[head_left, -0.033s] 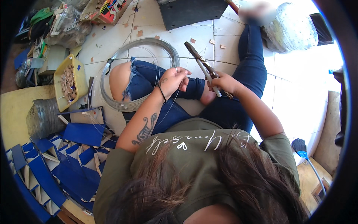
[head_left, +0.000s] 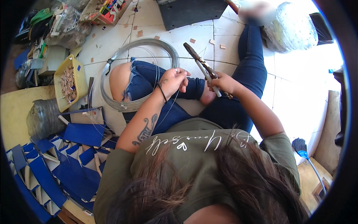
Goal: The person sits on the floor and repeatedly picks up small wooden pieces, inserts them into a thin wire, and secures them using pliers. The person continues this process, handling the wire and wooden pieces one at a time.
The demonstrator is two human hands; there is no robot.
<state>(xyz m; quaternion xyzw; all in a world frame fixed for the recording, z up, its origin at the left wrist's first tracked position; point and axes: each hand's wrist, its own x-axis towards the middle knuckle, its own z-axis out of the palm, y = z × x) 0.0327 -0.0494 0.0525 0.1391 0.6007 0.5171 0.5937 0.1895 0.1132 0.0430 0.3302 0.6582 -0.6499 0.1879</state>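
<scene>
My left hand [head_left: 174,82] is closed in a pinch on a thin metal wire [head_left: 172,105], which trails down from the fingers across my lap. To its right, my right hand [head_left: 226,84] is wrapped round a pair of worn pliers [head_left: 197,54]. The dark jaws point up and away to the left, and a pale handle [head_left: 216,90] sticks out below my fingers. Jaws and left fingertips are apart. A large coil of grey wire [head_left: 140,42] lies around my bent left knee. Whether the jaws touch a wire end, I cannot make out.
A yellow bin [head_left: 79,90] of small wooden pieces stands at the left. Stacked blue pieces [head_left: 78,168] fill the lower left. A black panel [head_left: 190,13] and a plastic-wrapped bundle [head_left: 291,30] lie ahead. Wood chips dot the tiles [head_left: 223,35]; a brush [head_left: 302,147] is at the right.
</scene>
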